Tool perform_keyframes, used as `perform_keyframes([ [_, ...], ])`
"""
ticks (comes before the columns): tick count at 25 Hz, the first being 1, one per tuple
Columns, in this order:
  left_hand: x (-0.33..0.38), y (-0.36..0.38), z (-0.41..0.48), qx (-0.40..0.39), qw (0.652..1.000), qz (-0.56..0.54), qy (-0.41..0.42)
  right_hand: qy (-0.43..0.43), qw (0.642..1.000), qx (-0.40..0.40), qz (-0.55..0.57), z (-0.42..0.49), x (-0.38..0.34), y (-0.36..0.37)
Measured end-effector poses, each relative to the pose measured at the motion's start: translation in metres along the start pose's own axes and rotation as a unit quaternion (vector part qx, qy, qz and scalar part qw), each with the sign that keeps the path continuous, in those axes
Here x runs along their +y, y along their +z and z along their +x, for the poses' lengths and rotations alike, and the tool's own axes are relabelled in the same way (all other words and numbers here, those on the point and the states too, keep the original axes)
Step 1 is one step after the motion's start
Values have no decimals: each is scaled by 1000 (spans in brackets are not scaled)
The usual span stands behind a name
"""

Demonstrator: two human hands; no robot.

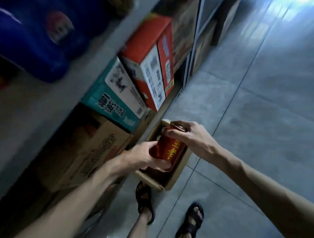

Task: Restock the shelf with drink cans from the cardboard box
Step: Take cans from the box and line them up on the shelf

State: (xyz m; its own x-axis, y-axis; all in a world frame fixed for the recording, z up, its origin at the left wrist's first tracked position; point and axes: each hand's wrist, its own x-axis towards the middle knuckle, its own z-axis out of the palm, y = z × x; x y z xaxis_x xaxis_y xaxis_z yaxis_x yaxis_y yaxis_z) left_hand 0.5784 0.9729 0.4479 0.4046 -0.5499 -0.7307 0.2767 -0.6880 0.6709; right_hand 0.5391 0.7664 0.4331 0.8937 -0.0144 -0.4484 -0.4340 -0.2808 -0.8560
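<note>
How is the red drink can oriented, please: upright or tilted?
Tilted: the red drink can leans, its top pinched by the right hand, its base gripped lower down by the left hand, over the cardboard box.

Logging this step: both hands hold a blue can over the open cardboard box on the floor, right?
No: the head view shows the can is red, not blue; left hand and right hand hold it over the cardboard box.
</note>
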Motion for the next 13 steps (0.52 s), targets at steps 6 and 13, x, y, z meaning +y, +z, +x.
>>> perform_keyframes([
  [6, 112, -23, -165, 91, 994, -36, 46, -55, 998, -30, -31, -76, -184, -28],
  [13, 110, -34, -283, 237, 964, -92, 75, -149, 968, -88, -181, -121, -303, 22],
])
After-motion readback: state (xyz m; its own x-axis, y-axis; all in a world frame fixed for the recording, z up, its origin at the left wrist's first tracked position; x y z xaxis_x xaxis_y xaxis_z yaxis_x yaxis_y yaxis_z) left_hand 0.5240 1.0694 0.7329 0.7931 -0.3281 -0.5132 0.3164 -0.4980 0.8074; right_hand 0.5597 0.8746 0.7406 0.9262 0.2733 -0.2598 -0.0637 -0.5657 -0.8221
